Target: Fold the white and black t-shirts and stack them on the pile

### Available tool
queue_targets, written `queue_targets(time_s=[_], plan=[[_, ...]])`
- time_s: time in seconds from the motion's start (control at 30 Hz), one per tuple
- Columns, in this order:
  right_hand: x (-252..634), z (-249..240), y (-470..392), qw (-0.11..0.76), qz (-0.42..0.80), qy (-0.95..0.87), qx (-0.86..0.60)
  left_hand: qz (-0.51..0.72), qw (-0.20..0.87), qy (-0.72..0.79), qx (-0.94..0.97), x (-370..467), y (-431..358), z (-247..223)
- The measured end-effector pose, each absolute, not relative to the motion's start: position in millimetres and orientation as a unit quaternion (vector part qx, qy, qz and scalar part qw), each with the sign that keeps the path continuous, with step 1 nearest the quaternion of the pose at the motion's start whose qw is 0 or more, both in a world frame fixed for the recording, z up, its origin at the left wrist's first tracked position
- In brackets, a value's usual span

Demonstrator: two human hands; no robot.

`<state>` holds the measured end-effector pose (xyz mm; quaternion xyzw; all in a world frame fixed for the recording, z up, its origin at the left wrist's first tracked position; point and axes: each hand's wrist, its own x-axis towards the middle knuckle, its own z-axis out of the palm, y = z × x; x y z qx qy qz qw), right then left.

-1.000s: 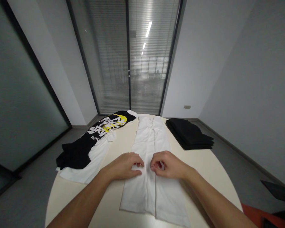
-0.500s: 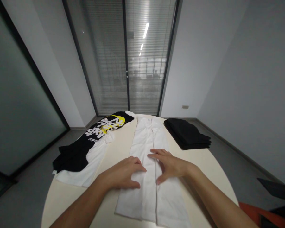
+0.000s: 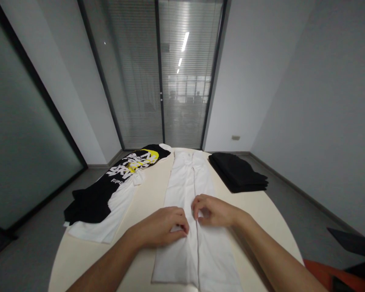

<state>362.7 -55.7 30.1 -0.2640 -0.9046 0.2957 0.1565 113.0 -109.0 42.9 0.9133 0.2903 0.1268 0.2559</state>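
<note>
Largest first, head view on my screen: glass partition (image 3: 136, 81) with blinds stands behind everything. Pale counter (image 3: 270, 215), rounded edge, fills the lower middle and carries all the clothes.

White garment (image 3: 185, 182) is the one being worked. It lies lengthwise down the middle of the counter, far end close to the far edge, near end running to the bottom of my view. One long line runs down it, right of center, with a few wrinkles.

Black-and-white shirt (image 3: 105, 198) lies on the left, well apart from it, white lettering and yellow print on the black part. Black clothes stack (image 3: 235, 170) sits far right, just beside the white garment, layers showing at its edge.

Left hand (image 3: 162, 226) and right hand (image 3: 214, 211) are both over the white garment, near each other, right one slightly farther out. Each grip: fingers curled toward thumb, tips at the cloth. I can't tell if either pinches fabric.

Smallest: wall plate (image 3: 235, 138), low on the wall.
</note>
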Motion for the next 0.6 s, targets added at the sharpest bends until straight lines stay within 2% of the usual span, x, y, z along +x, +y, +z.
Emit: queue_targets(time_s=[0.1,0.37,0.6], plan=[[361.6,26.6,-55.3,0.156,0.318,-0.897,-0.265,0.106,0.260,0.295,0.913,114.1,-110.3,38.3],[362.6,26.8,-55.6,0.082,0.339,-0.889,-0.296,0.060,0.292,0.309,0.903,109.9,-111.1,35.6],[365.3,32.4,-56.5,0.072,0.383,-0.874,-0.291,0.079,0.281,0.263,0.920,123.8,-119.0,35.5]])
